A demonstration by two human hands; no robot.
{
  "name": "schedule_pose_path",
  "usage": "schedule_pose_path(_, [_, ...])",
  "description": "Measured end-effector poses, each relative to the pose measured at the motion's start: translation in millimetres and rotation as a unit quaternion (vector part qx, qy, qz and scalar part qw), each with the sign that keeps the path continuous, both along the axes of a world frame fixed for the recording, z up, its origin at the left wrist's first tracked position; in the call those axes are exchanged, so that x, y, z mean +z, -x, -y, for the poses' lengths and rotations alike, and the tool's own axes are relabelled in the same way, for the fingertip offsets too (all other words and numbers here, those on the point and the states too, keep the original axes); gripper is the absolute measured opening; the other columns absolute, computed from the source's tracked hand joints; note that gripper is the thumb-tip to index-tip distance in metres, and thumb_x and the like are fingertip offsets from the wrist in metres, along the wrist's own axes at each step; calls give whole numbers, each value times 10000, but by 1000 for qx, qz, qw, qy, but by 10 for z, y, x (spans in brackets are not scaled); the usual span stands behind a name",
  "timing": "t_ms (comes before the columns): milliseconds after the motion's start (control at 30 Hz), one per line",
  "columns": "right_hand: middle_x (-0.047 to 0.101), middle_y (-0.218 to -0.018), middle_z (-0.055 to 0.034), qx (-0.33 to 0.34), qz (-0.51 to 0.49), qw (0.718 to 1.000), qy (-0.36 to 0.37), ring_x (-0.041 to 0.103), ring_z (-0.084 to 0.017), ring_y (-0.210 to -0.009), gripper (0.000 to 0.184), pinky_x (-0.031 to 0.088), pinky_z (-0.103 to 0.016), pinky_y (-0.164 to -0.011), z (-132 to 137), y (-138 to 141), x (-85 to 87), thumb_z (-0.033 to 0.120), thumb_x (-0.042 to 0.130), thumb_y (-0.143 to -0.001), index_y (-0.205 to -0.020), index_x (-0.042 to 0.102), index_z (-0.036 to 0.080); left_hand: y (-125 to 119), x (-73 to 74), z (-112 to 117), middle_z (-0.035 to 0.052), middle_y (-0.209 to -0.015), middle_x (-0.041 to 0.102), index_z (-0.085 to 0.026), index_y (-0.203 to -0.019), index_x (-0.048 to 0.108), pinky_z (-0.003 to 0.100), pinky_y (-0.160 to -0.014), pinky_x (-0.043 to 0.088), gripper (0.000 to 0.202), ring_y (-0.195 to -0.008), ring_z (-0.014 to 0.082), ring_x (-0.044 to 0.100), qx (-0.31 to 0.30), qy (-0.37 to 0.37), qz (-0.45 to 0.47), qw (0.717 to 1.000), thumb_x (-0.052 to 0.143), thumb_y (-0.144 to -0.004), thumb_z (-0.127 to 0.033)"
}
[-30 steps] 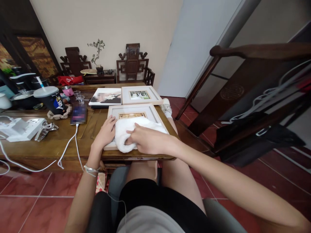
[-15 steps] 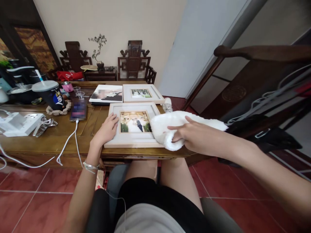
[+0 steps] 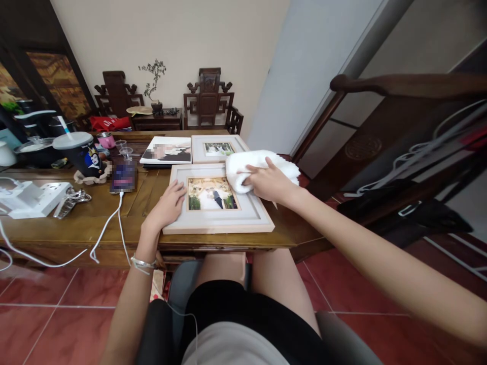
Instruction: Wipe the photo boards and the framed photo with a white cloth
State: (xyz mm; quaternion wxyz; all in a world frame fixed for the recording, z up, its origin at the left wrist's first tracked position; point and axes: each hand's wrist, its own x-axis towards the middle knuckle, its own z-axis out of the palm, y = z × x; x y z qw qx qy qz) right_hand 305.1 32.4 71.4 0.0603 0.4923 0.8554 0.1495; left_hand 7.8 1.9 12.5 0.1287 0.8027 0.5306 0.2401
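Note:
A pale wooden picture frame (image 3: 243, 215) with a photo in it lies flat at the near edge of the wooden table (image 3: 95, 213). My left hand (image 3: 167, 205) rests flat on the frame's left border, fingers spread. My right hand (image 3: 268, 182) presses a fluffy white cloth (image 3: 247, 163) onto the frame's top right corner, fingers laid over the cloth and holding it down. The cloth spreads past the frame toward the table's right end.
A second frame (image 3: 216, 148) and a photo print (image 3: 166, 150) lie behind. To the left are a phone (image 3: 123, 177) on a white cable, a lidded cup (image 3: 78, 152), a power strip (image 3: 36, 197). A dark wooden rail (image 3: 399, 83) stands right; carved chairs (image 3: 208, 104) line the wall.
My right hand carried the cloth from the frame's near half out to the right, off the frame, then back up to its top right corner. The photo is now uncovered. My left hand stayed put.

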Motion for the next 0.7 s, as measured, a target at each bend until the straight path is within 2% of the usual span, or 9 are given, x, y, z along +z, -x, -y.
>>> schedule_pose_path(100, [599, -1334, -158, -3, -2, 1000, 6, 479, -290, -1293, 479, 283, -563, -1077, -74, 67, -19, -18, 410, -747, -1084, 714, 135, -9, 8, 8, 132, -1482, 455, -127, -1285, 588, 494, -1187, 241, 445, -1450, 258, 278, 7, -5, -3, 1000, 365, -926, -264])
schedule_pose_path(200, [642, -1259, -171, 3, -28, 999, 41, 553, -306, -1201, 520, 419, -458, -963, 43, 81, 9, -33, 395, -728, -1110, 712, 124, -23, 8, 13, 142, -1467, 472, -115, -1276, 596, 481, -1183, 250, 444, -1446, 257, 289, 18, -11, 10, 1000, 366, -925, -258])
schedule_pose_path(333, [729, -1003, -117, 21, -64, 992, 102, 646, -277, -1031, 481, 467, -360, -858, 459, -25, 81, -21, 422, -707, -997, 749, 180, -31, -4, 6, 110, -1463, 484, -155, -1276, 599, 486, -1180, 252, 430, -1443, 254, 297, 25, -9, 13, 1000, 375, -920, -246])
schedule_pose_path(433, [738, -875, -76, 37, -88, 985, 141, 676, -259, -892, 434, 473, -341, -829, 840, -130, 145, -12, 454, -677, -860, 759, 235, -29, -11, -2, 96, -1455, 496, -163, -1267, 607, 468, -1185, 250, 423, -1439, 253, 307, 27, -13, 12, 999, 388, -916, -250])
schedule_pose_path(500, [732, -832, -60, 37, -100, 982, 159, 679, -246, -826, 440, 476, -339, -829, 1047, -176, 174, -9, 450, -663, -837, 756, 255, -28, -10, -2, 90, -1444, 509, -166, -1261, 613, 464, -1187, 251, 420, -1435, 255, 314, 28, -18, 10, 999, 390, -913, -247])
schedule_pose_path(600, [727, -829, -58, 20, -95, 983, 155, 683, -245, -812, 445, 487, -346, -823, 1190, -187, 172, 4, 444, -660, -862, 758, 247, -27, 3, 4, 91, -1442, 512, -162, -1255, 618, 462, -1187, 258, 424, -1433, 259, 319, 23, -21, 1, 1000, 386, -910, -246])
schedule_pose_path(700, [726, -1011, -95, -3, -74, 990, 116, 686, -262, -887, 458, 500, -353, -801, 1091, -138, 119, 16, 452, -675, -941, 764, 222, -23, 20, 9, 101, -1439, 513, -150, -1247, 623, 461, -1188, 260, 426, -1436, 263, 311, 12, -23, -4, 1000, 381, -911, -250])
